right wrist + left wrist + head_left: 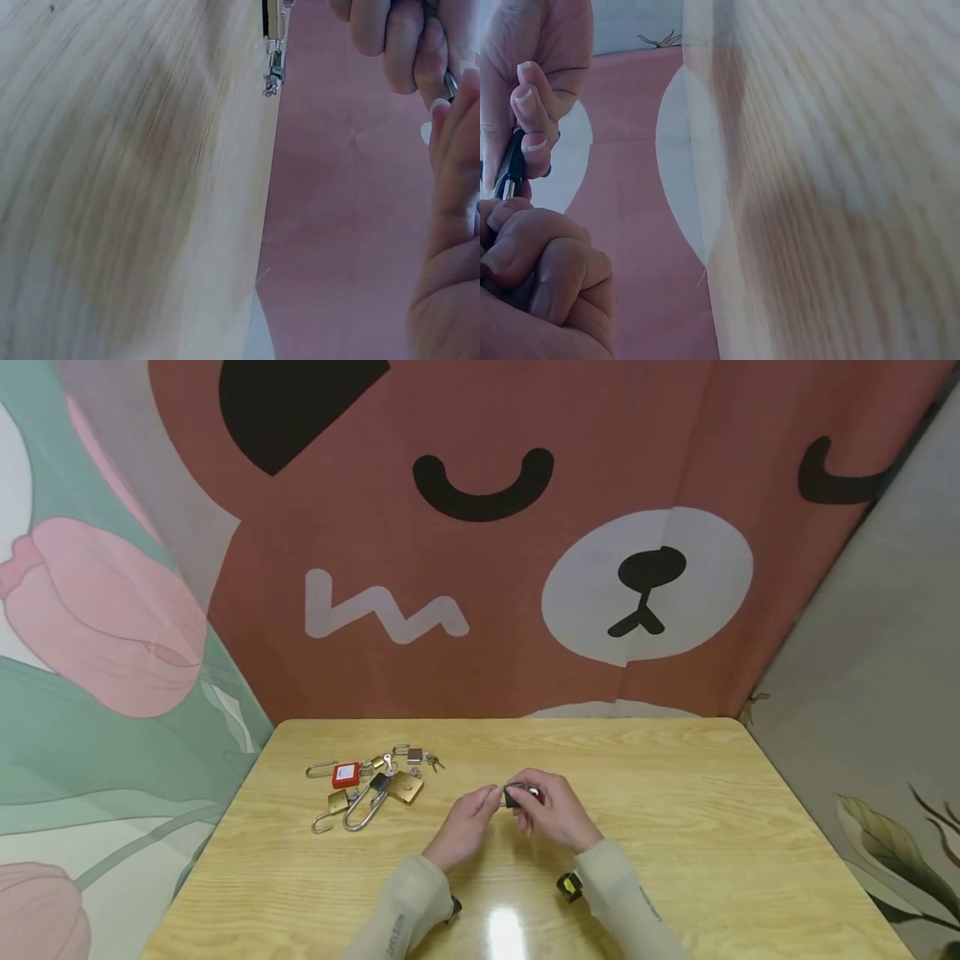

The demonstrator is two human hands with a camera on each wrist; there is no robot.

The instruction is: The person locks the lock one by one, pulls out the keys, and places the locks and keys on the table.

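Note:
A small black padlock [513, 796] is held between both hands over the middle of the table. My right hand [553, 812] grips its dark body from the right, thumb laid along it. From the left, my left hand [461, 827] pinches the silver shackle end. In the left wrist view, the black body [511, 161] shows between the right fingers, with curled left fingers [562, 262] right below. The right wrist view catches only a sliver of the metal shackle [450, 84] between the two hands. Fingers cover much of the lock.
Several padlocks lie grouped at the left of the wooden table [675, 860]: a red one [346, 774], a brass one [406, 787], a long-shackled black one [380, 782] and a brown one with keys [415, 756]. A printed curtain [480, 677] hangs behind the table.

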